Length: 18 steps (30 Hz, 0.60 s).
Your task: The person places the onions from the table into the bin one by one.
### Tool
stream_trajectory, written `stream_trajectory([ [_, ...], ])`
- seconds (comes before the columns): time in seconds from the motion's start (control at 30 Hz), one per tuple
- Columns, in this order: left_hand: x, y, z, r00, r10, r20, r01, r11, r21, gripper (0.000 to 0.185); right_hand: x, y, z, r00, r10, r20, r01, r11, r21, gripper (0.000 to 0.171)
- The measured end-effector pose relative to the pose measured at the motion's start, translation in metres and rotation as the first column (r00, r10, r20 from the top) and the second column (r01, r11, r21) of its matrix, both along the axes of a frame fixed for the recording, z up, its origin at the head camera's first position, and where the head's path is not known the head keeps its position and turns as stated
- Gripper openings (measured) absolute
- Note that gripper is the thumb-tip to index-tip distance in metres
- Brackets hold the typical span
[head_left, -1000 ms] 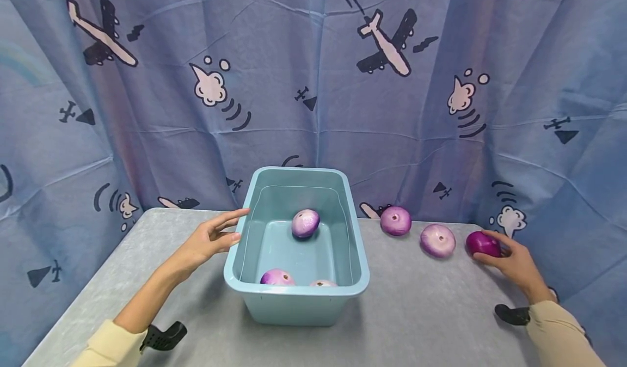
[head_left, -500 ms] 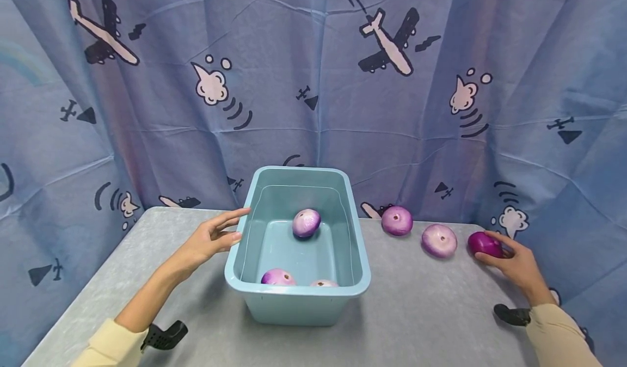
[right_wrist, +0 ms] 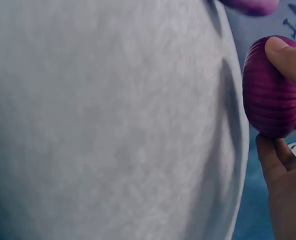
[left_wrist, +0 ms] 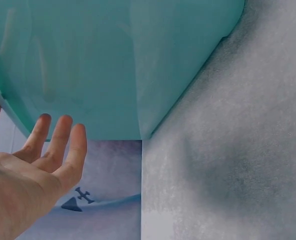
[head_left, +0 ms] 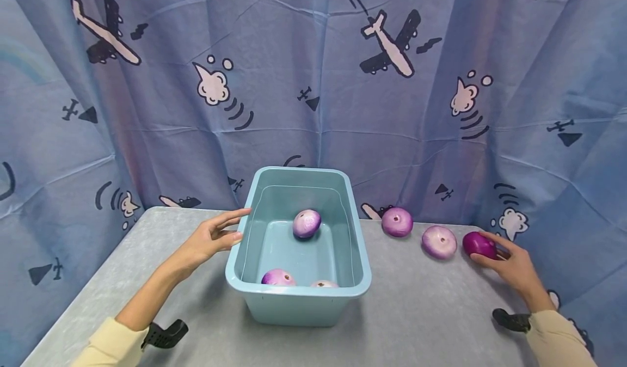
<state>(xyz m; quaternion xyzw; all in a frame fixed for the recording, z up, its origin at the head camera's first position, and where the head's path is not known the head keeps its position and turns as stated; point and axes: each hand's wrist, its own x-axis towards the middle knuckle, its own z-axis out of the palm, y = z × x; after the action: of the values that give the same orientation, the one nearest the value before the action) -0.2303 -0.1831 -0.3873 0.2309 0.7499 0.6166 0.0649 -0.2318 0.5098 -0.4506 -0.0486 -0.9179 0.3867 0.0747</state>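
At the right edge of the head view, the right hand (head_left: 511, 266) pinches a dark purple onion (head_left: 479, 245) between thumb and fingers, low over the grey table (head_left: 421, 312). Left of centre, the left hand (head_left: 208, 240) rests with fingers spread and straight beside the teal bin (head_left: 299, 301), holding nothing.

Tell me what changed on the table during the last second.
The right hand, gripping the dark onion, shifted it slightly left toward the pale onion. The left hand stayed at the bin; the other onions did not move.
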Motion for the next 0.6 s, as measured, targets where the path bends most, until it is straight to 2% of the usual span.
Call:
stream_trajectory([
  [0.43,0.0,-0.001,0.003,1.0,0.011,-0.006,-0.011,1.0,-0.008,0.055,-0.001,-0.02,0.02,0.993,0.075,-0.09,-0.073,0.997,0.018,0.08],
  [0.6,0.0,0.0,0.004,1.0,0.016,0.001,-0.016,1.0,-0.014,0.055,0.003,-0.02,0.026,0.988,0.056,-0.144,-0.053,0.998,0.021,0.076],
])
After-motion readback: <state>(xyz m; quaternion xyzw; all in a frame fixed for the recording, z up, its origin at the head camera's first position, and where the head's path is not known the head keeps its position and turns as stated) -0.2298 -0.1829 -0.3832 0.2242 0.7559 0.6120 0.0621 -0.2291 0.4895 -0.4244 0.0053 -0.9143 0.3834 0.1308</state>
